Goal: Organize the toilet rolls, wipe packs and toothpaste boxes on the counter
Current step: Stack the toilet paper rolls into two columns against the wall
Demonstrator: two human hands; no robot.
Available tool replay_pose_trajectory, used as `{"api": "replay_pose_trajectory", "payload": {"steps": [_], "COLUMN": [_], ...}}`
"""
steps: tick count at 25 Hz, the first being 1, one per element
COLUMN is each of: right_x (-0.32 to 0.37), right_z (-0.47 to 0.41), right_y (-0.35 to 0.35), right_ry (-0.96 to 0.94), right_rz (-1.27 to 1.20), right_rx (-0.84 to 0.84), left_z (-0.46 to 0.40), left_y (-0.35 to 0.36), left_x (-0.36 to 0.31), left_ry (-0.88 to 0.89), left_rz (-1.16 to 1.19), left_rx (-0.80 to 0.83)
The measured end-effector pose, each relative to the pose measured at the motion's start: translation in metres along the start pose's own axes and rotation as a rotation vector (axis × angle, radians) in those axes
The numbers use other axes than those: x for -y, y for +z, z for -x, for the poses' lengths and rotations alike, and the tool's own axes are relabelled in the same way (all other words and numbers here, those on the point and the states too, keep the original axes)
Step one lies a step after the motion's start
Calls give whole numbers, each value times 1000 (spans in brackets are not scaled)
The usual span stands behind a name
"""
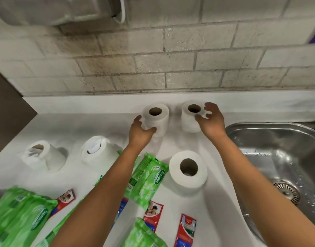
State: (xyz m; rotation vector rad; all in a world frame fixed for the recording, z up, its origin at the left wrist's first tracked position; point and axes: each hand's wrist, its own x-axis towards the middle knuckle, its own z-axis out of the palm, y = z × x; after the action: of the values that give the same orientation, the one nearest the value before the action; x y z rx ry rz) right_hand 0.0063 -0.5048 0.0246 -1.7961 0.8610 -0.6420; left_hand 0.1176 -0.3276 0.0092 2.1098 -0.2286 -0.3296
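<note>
Two white toilet rolls stand upright near the back wall. My left hand (141, 130) grips the left one (157, 118) at its lower side. My right hand (211, 120) hovers with spread fingers over the right roll (189, 120), touching its top edge at most. Three more rolls stand nearer: one at the left (44, 156), one beside it (97, 152), one in the middle (188, 171). Green wipe packs lie in the middle (147, 179), at the bottom left (21, 216) and at the bottom edge (142, 234). Red toothpaste boxes (186, 230) (153, 213) (65, 198) lie flat among them.
A steel sink (281, 161) with a drain strainer (286, 191) is sunk into the white counter (81, 125) on the right. A grey tiled wall (171, 65) closes the back. A dark panel (8, 107) stands at the far left.
</note>
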Motion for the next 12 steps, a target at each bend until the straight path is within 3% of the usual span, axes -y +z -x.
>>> {"api": "replay_pose_trajectory", "payload": {"steps": [12], "right_x": [76], "right_z": [123], "right_y": [63], "right_ry": [-281], "right_rz": [-73], "right_rx": [237], "left_z": [90], "left_y": [-122], "left_x": [11], "left_ry": [184], "left_rz": [197], "left_rx": [-126]}}
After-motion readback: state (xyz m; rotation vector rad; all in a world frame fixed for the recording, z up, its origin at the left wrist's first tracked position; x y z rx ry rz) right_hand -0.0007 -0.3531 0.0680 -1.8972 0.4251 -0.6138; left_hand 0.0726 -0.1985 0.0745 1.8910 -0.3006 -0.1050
